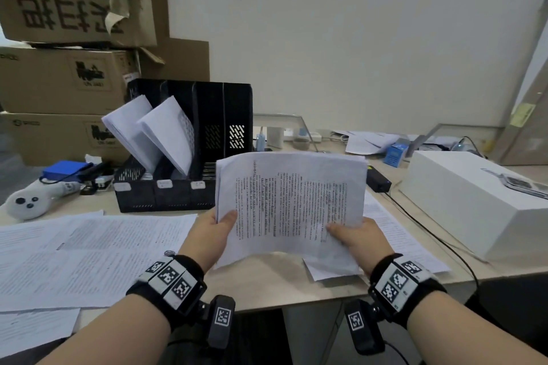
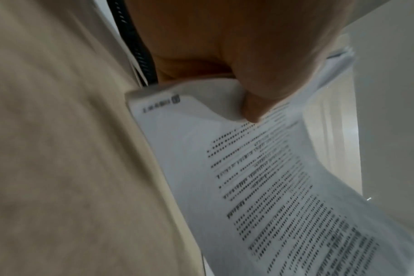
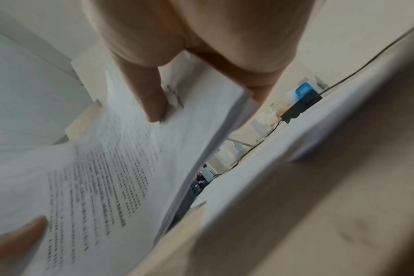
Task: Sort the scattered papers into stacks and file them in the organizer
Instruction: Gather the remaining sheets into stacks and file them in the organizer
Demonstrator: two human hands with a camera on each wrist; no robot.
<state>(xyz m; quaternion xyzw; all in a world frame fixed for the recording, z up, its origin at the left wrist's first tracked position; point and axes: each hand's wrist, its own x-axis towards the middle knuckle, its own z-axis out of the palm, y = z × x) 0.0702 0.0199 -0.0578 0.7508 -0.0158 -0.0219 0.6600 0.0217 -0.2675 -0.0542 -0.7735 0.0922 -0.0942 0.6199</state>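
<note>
Both hands hold a stack of printed papers (image 1: 292, 204) above the desk, just in front of the black organizer (image 1: 189, 145). My left hand (image 1: 215, 230) pinches the stack's left edge, thumb on top; in the left wrist view the left hand (image 2: 250, 104) clamps the papers (image 2: 284, 196). My right hand (image 1: 354, 235) pinches the right edge; the right wrist view shows the right hand (image 3: 158, 93) on the stack (image 3: 106, 177). Two white paper stacks (image 1: 154, 133) lean in the organizer's left slots. Its right slots hold no paper that I can see.
Loose printed sheets (image 1: 83, 252) cover the desk's left side; more sheets (image 1: 394, 234) lie at the right. A white box (image 1: 474, 204) stands at right, with a black adapter (image 1: 378, 179) and cable nearby. Cardboard boxes (image 1: 68, 77) are piled at back left.
</note>
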